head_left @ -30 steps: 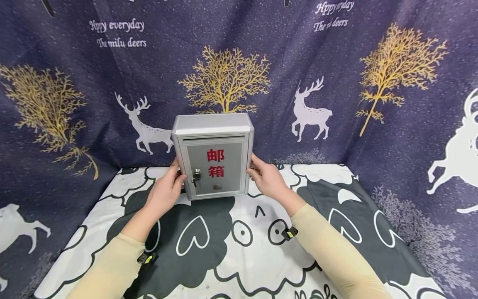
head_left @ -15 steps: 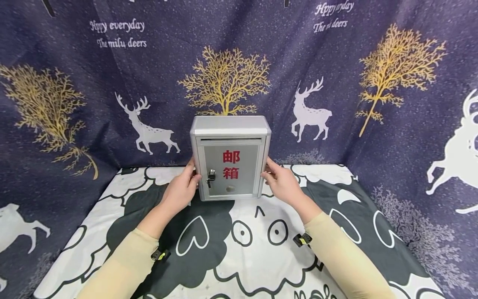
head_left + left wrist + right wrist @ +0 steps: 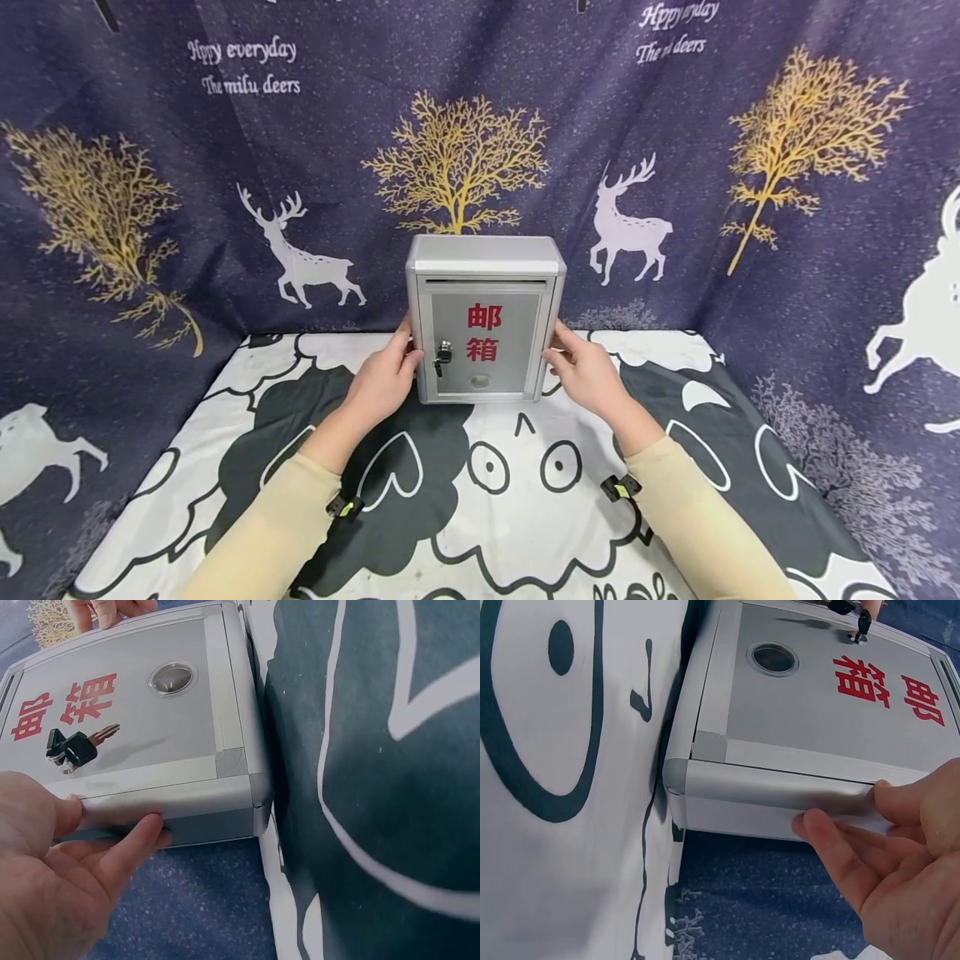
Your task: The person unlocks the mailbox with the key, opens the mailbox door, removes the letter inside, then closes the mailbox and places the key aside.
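A silver metal mailbox [image 3: 487, 333] with red characters stands upright at the back middle of the cloth in the head view. Keys [image 3: 81, 748] hang from the lock on the left of its door, and a small round window [image 3: 772, 658] sits low on the door. My left hand [image 3: 381, 379] grips the box's left side, thumb on the front edge and fingers along the side wall. On the opposite side my right hand [image 3: 588, 373] holds it the same way, as the right wrist view shows. The mail slot [image 3: 486, 285] runs across the top of the front.
A black-and-white cartoon cloth [image 3: 525, 533] covers the tabletop under the box. Behind and at both sides hangs a dark blue curtain [image 3: 480, 50] printed with deer and golden trees. The curtain comes down close behind the box.
The mailbox has shifted to the right across the cloth, with both hands keeping hold of its sides. It faces more squarely forward than a second ago.
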Motion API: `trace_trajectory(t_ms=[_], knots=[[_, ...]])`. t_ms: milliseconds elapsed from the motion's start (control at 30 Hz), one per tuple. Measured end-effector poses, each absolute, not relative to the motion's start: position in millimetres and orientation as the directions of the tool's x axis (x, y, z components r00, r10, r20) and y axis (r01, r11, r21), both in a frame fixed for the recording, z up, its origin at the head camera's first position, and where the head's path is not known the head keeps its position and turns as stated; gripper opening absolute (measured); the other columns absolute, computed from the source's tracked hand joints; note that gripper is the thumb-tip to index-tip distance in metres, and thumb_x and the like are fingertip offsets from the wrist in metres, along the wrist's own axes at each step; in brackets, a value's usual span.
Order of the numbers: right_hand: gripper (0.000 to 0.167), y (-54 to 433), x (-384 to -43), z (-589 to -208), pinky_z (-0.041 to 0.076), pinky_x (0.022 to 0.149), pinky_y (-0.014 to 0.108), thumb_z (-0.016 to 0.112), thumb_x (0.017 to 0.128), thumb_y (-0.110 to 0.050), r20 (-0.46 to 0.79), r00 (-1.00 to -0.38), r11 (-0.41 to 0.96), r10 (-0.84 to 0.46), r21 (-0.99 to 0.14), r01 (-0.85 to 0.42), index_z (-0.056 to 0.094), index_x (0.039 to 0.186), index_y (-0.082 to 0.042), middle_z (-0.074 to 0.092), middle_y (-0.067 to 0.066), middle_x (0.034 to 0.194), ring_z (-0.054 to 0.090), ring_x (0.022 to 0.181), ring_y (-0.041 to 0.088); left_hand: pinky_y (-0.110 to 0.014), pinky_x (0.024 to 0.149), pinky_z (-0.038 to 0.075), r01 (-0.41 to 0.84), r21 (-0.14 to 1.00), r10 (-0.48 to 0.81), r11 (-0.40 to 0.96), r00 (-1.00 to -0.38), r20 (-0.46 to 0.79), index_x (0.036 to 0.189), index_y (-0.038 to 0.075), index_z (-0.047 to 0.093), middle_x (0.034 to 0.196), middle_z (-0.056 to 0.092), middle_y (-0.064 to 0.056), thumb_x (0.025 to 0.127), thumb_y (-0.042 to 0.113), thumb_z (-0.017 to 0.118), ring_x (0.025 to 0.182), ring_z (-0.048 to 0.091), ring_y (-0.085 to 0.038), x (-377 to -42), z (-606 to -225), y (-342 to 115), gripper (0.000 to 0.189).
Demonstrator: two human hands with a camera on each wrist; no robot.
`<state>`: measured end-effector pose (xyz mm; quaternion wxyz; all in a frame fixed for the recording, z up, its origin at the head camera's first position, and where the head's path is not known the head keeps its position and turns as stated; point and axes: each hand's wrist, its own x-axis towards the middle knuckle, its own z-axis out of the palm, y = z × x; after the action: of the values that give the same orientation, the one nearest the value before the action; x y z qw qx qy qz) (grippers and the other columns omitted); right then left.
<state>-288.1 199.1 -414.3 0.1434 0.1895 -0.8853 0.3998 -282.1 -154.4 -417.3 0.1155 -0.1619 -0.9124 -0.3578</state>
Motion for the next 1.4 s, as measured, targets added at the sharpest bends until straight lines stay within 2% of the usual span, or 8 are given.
trace_trajectory(t_ms=[133,367,533,800,1200,1400], knots=[[0.063,200,-290,-418,0.068,0.080,0.035,0.070,0.111,-0.008,0.406,-0.886,0.613,-0.225,-0.648,-0.453,0.044,0.168,0.002,0.076,0.025,0.132,0.081,0.104,0.037,-0.058,0.097,0.061,0.366,0.624,0.200,0.690,-0.925,0.322,0.180,0.011,0.019,0.150,0.066,-0.025,0.120,0.020,0.053,0.121,0.076,-0.040,-283,-422,-152,0.070],[0.064,199,-290,-423,0.068,0.079,0.035,0.070,0.112,-0.012,0.395,-0.894,0.637,-0.210,-0.638,-0.432,0.044,0.170,-0.007,0.078,0.020,0.131,0.082,0.100,0.032,-0.060,0.099,0.060,0.368,0.622,0.187,0.691,-0.922,0.338,0.179,0.010,0.024,0.149,0.067,-0.025,0.119,0.021,0.053,0.121,0.075,-0.042,-288,-431,-152,0.067],[0.064,200,-290,-423,0.068,0.080,0.040,0.070,0.112,-0.014,0.413,-0.887,0.650,-0.207,-0.619,-0.440,0.044,0.170,-0.005,0.078,0.020,0.132,0.082,0.098,0.031,-0.059,0.100,0.060,0.381,0.624,0.185,0.682,-0.916,0.356,0.178,0.012,0.026,0.148,0.068,-0.024,0.119,0.021,0.054,0.122,0.075,-0.040,-290,-432,-152,0.066],[0.063,203,-292,-425,0.068,0.085,0.043,0.068,0.114,-0.016,0.409,-0.893,0.663,-0.187,-0.618,-0.422,0.043,0.170,-0.005,0.076,0.021,0.137,0.082,0.102,0.032,-0.053,0.093,0.064,0.389,0.631,0.193,0.672,-0.914,0.357,0.179,0.013,0.025,0.146,0.070,-0.024,0.120,0.023,0.055,0.106,0.081,-0.034,-290,-432,-149,0.067],[0.062,205,-293,-426,0.068,0.087,0.041,0.068,0.114,-0.014,0.411,-0.893,0.650,-0.182,-0.632,-0.423,0.044,0.170,-0.004,0.075,0.023,0.137,0.081,0.106,0.035,-0.053,0.094,0.064,0.378,0.641,0.180,0.668,-0.918,0.353,0.180,0.017,0.024,0.149,0.069,-0.020,0.120,0.025,0.055,0.110,0.080,-0.034,-293,-434,-147,0.068],[0.063,205,-295,-426,0.066,0.091,0.052,0.068,0.113,-0.015,0.425,-0.881,0.677,-0.208,-0.587,-0.443,0.043,0.170,-0.003,0.076,0.021,0.136,0.081,0.108,0.036,-0.055,0.095,0.063,0.376,0.636,0.178,0.674,-0.918,0.354,0.180,0.017,0.024,0.148,0.069,-0.020,0.120,0.025,0.056,0.115,0.079,-0.035,-293,-436,-149,0.068]])
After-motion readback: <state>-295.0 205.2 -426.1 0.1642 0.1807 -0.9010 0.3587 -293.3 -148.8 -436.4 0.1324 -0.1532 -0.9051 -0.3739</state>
